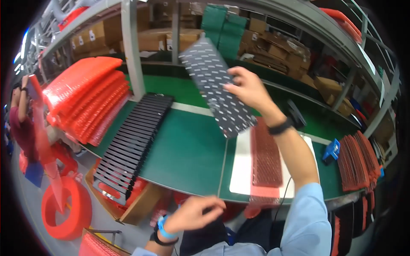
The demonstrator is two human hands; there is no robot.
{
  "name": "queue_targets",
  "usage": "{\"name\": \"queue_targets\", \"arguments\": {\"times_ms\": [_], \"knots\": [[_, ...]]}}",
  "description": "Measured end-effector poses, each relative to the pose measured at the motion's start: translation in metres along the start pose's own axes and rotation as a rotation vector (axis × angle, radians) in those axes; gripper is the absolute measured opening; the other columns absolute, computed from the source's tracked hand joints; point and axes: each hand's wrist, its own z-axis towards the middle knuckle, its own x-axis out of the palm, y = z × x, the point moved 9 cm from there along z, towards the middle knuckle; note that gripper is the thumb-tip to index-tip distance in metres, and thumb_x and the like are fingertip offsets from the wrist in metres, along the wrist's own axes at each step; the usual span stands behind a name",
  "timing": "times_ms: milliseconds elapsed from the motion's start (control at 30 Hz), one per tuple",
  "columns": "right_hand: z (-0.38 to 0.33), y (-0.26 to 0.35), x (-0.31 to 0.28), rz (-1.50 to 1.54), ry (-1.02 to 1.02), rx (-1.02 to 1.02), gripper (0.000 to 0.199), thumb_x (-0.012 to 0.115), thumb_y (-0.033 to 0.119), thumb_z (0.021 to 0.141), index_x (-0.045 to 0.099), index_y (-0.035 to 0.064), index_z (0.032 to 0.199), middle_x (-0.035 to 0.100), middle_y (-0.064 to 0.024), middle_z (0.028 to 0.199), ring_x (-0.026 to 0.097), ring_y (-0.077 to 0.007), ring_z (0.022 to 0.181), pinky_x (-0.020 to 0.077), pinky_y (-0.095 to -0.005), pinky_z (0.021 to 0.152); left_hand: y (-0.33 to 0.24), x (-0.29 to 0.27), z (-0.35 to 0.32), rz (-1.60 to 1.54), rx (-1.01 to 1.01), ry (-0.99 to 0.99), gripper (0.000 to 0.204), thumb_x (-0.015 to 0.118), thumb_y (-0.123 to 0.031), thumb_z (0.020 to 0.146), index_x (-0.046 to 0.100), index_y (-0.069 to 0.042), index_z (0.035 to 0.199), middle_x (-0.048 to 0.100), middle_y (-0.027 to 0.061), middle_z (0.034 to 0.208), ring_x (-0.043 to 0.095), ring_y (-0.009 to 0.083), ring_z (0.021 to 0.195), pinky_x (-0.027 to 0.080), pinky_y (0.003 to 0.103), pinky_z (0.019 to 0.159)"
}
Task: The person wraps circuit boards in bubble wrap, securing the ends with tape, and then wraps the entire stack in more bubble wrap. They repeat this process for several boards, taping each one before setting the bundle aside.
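"On the counter [188,149], leftmost?"

"One red bubble-wrap stack [89,98]; one black slatted rack [132,141]; my left hand [194,215], loosely half-open, apparently empty."

"Centre, rightward?"

"One patterned dark panel [209,81], raised, bare, pinched by my right hand [250,89]: seemingly undone. One white board [240,170] under a red-covered strip [267,160]. One dark-red pile [354,164]: apparently finished."

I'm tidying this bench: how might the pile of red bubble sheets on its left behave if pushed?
The pile of red bubble sheets is probably light for its size, since it looks puffy and bubbled. The sheets may slip over one another, as their surface is glossy. A push might make it slump, because the layers lie unevenly.
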Motion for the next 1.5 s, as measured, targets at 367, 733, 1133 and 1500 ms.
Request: {"name": "queue_targets", "arguments": {"times_ms": [367,733,1133,1500], "knots": [[-0.264,-0.162,-0.07,0.379,-0.466,0.679,0.045,0.064,-0.003,0.088,0.052,-0.0074,0.131,0.07,-0.011,0.094,0.066,-0.0116,0.072,0.0534,-0.0237,0.06,-0.008,0.058,0.153,0.56,0.313,-0.175,0.063,0.065,-0.04,0.09,0.047,0.001,0.135,0.043,0.0287,0.139,0.045,0.0413,0.129,0.039,0.046,0.106],[-0.257,-0.157,-0.068,-0.408,-0.233,0.604,0.06,0.073,0.025,0.084,0.054,-0.004,0.133,0.062,-0.0135,0.091,0.062,-0.0198,0.079,0.0507,-0.0338,0.068,0.042,0.096,0.172,0.698,0.177,0.04,0.077,0.055,-0.052,0.093,0.039,0.004,0.143,0.027,0.0313,0.151,0.029,0.0447,0.141,0.028,0.046,0.117],[-0.099,-0.211,-0.106,-0.706,0.08,0.305,0.07,0.074,0.043,0.08,0.055,0.0048,0.135,0.056,-0.0212,0.132,0.055,-0.0308,0.123,0.0433,-0.0378,0.103,0.027,0.102,0.175,0.805,0.194,0.053,0.074,0.053,-0.051,0.093,0.038,-0.001,0.145,0.031,0.0297,0.15,0.033,0.0452,0.138,0.03,0.048,0.115],[-0.061,-0.19,-0.095,-0.421,0.679,0.478,0.056,0.088,0.036,0.063,0.071,0.0016,0.103,0.072,-0.0073,0.092,0.065,-0.0185,0.084,0.0509,-0.0342,0.077,-0.005,0.093,0.15,0.994,0.256,-0.136,0.071,0.059,-0.046,0.09,0.04,-0.006,0.145,0.033,0.0239,0.152,0.037,0.0419,0.137,0.028,0.057,0.112]]}}
